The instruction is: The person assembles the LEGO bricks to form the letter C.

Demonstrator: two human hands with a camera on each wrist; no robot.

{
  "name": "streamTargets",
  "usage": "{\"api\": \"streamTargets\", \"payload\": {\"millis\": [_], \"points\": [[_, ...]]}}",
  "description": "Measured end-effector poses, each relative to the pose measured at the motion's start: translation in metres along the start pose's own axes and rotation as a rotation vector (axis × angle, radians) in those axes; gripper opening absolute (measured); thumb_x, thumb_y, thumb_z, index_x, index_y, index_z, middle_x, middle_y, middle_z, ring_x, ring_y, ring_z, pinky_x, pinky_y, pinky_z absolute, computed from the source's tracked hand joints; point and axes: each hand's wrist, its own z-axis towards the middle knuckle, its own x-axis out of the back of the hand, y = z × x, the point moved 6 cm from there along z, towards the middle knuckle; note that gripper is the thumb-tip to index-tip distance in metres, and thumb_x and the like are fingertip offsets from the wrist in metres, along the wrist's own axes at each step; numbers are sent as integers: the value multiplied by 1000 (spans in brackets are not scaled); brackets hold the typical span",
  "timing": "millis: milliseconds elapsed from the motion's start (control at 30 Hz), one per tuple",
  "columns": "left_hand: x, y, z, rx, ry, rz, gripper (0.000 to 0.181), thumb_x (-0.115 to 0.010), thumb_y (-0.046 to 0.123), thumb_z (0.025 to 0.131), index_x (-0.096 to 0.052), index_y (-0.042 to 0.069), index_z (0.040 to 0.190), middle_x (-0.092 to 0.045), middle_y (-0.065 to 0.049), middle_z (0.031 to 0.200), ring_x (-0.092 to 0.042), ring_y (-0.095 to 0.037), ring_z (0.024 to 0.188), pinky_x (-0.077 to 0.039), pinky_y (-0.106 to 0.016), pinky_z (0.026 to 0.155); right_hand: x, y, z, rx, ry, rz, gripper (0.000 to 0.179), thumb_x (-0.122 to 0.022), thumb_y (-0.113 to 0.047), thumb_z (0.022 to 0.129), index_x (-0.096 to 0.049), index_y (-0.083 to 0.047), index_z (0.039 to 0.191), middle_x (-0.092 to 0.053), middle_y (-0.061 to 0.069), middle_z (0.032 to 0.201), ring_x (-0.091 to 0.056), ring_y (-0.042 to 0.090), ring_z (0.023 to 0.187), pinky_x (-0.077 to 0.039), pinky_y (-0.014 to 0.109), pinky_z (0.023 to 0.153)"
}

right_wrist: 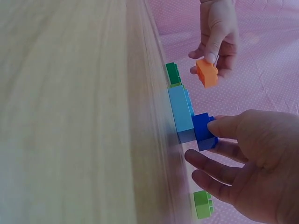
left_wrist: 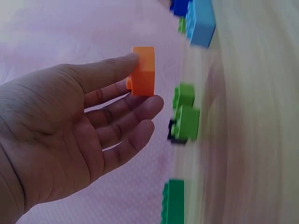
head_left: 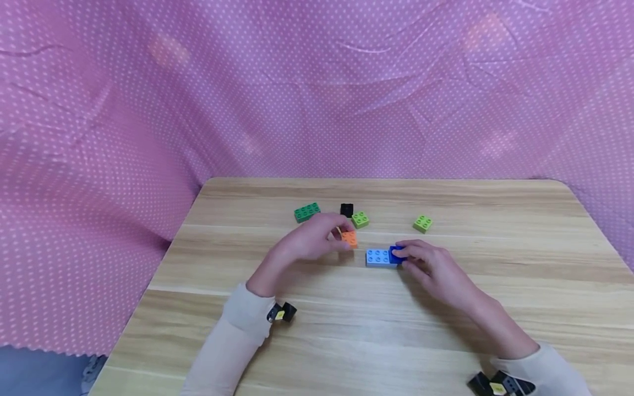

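Note:
My left hand (head_left: pixel 317 235) pinches an orange brick (left_wrist: pixel 144 71) between thumb and fingers, above the table; its lower fingers are loosely bent. To the right, my right hand (head_left: pixel 436 272) grips a small dark blue brick (right_wrist: pixel 204 131) with its thumb and fingers. That brick sits at the right end of a longer light blue brick (head_left: pixel 378 257), overlapping its studs in the head view. The light blue brick lies on the table with its studs up, and several of them show left of the dark blue one.
Behind my left hand lie a dark green brick (head_left: pixel 307 212), a black brick (head_left: pixel 346 209) and a lime brick (head_left: pixel 360 220). Another lime brick (head_left: pixel 422 223) stands farther right on the wooden table (head_left: pixel 346 341). A pink dotted cloth (head_left: pixel 317 110) hangs beyond the far edge.

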Motion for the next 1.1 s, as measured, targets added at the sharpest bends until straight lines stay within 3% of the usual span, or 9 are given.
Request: {"api": "streamTargets", "payload": {"millis": [233,467,1100], "points": [[-22,19,6,-56,-38,4,33,-77,21,100,-68,12,130,-67,2,121,-66,-12,107,-56,-21,86,0,0,-1,-19,-11,14,33,-72,5,96,-74,-7,128,-66,16,140,-65,34,128,-56,51,101],[-36,19,13,-40,-44,-3,29,-77,21,100,-68,13,126,-65,5,114,-64,-9,101,-55,-20,85,0,1,0,-17,-5,11,32,-73,3,97,-74,-7,127,-66,16,140,-65,34,128,-56,51,102],[-45,18,15,-59,-7,68,29,-77,19,99,-70,15,127,-65,3,116,-63,-12,102,-53,-21,84,-1,0,0,-20,2,9,34,-73,5,95,-74,-7,127,-66,18,139,-65,36,126,-56,53,101]]}}
